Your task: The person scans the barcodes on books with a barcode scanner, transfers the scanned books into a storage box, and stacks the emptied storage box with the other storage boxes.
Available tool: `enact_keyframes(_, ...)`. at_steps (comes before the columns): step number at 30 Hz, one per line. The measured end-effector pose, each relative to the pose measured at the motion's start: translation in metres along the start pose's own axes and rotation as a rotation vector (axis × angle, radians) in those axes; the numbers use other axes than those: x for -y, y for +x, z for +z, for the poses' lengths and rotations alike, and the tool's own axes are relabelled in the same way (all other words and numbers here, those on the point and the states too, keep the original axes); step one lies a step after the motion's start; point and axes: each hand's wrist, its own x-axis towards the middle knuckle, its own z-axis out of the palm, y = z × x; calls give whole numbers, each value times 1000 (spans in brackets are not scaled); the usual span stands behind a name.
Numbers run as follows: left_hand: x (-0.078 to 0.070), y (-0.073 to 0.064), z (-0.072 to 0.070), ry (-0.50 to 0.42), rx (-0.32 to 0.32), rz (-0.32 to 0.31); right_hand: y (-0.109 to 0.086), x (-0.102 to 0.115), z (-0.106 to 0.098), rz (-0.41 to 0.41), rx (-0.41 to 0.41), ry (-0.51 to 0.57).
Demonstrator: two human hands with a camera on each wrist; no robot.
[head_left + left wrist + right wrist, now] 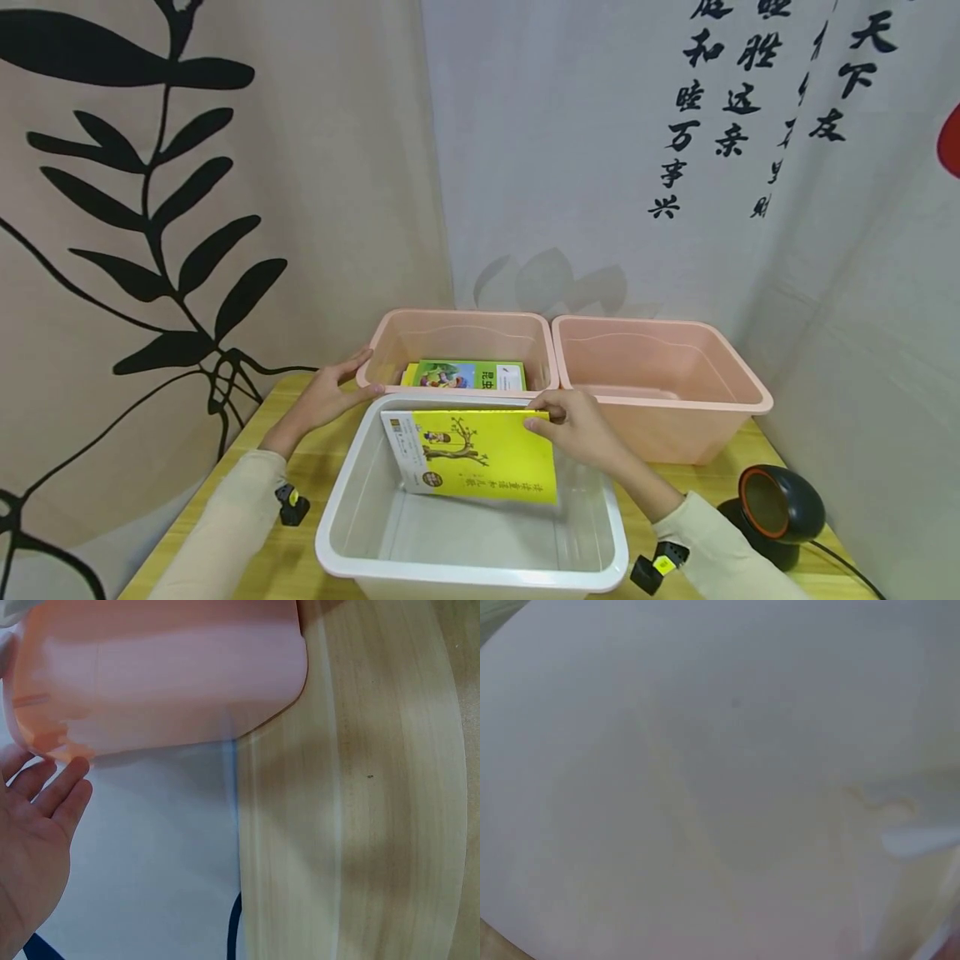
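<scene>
A yellow book [487, 454] with a tree drawing and a white strip on one side hangs tilted inside the white bin [480, 573]. My right hand [581, 427] pinches the book by its upper right corner. My left hand [333, 400] touches the front left corner of the left pink bin [465, 321], its thumb at the front rim; in the left wrist view its fingers [66, 784] reach the pink wall fairly straight. Inside that pink bin lies a green book [457, 375] with a colourful cover, with a yellow edge beside it. The right wrist view shows mostly a blurred pale surface.
A second pink bin [660, 404] stands right of the first, behind the white one. A black round device [780, 504] with a cable is at the table's right. All stand on a wooden table [322, 467]; printed curtains hang behind.
</scene>
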Motion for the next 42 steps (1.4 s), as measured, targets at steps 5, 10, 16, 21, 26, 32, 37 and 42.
enact_keyframes(5,-1,0,0,3,0,4,-3,1,-2,25,-40,56)
enact_keyframes(10,-2,-1,0,11,-1,1,-7,0,-5,14,-75,101)
enact_keyframes(16,-1,-1,0,4,-3,0,-10,1,-13,39,-86,219)
enact_keyframes(21,0,-1,0,1,0,10,-12,2,-21,76,-113,266)
enact_keyframes(26,0,-1,0,-1,-3,16,-14,2,-30,65,-149,306)
enact_keyframes(32,0,-1,0,-1,-5,30,-18,11,-42,27,-255,254)
enact_keyframes(37,1,0,0,5,-1,18,-22,18,-53,-11,-315,253)
enact_keyframes(42,2,1,0,8,-1,23,-23,23,-65,-55,-370,233)
